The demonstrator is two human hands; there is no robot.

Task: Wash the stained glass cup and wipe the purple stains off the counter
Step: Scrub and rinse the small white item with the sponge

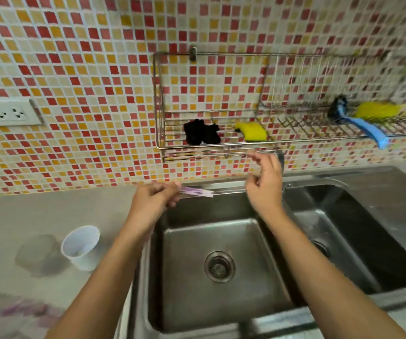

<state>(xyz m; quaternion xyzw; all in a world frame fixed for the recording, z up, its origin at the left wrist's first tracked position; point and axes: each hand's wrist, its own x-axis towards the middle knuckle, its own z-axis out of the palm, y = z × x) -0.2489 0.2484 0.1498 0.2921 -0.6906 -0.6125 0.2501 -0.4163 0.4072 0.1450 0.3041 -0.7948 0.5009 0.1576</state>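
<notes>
1. Left hand (153,199): we see it at centre frame, above the back left corner of the sink (380,184). Its fingers are curled and pinch a thin purple-stained strip (197,192), which points right. Blur keeps us from telling what the strip is.
2. Right hand (265,184): it is raised just right of centre, below the wire rack (158,94). The fingers are loosely curled, thumb and forefinger are apart, and they hold nothing.
3. Glass cup (38,255): it stands on the counter (50,211) at lower left of the frame, well apart from both hands. It is blurred and its contents cannot be told.
4. White cup (82,248): it sits just right of the glass cup, between it and the sink edge, with its mouth towards the camera.
5. Purple stains (13,311): they are smeared on the counter in the bottom left corner.
6. Sink: it is stainless steel with two basins. The left basin, under the forearms, shows a round drain strainer (219,266).
7. Wire rack: it is fixed to the mosaic tile wall (74,57) at upper right. From left to right it carries a black scrubber (202,132), a yellow sponge (250,132) and a blue-handled brush (365,128).
8. Wall socket (8,113): it is mounted at the left edge of the frame.
</notes>
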